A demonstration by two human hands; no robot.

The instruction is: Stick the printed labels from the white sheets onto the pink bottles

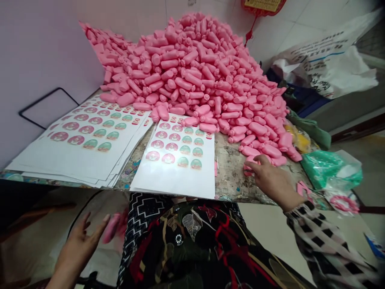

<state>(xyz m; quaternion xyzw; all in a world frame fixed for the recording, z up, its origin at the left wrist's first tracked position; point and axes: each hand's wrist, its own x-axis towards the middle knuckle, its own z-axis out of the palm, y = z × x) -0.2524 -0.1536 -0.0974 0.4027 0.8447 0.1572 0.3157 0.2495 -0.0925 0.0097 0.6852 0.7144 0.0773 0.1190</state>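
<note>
My left hand (pixel 78 243) is low at the left, below the table edge, its thumb and fingers spread apart with nothing between them. Just beyond the thumb is a blurred pink bottle (pixel 111 228), over or in a clear plastic bag (pixel 99 200). My right hand (pixel 272 178) is over the table's right part, fingers stretched toward the near edge of a large heap of pink bottles (pixel 192 72). Beneath its fingertips shows a small pink piece with a dark red patch (pixel 248 171); whether they touch it I cannot tell.
A sheet of pink and green stickers (pixel 177 176) lies in front of me on the worn table (pixel 231 176). Left of it is a stack of sticker sheets (pixel 75 160). A green plastic packet (pixel 332 168) and a pink ring (pixel 344 204) are at the right, with a white sack (pixel 337 60) behind.
</note>
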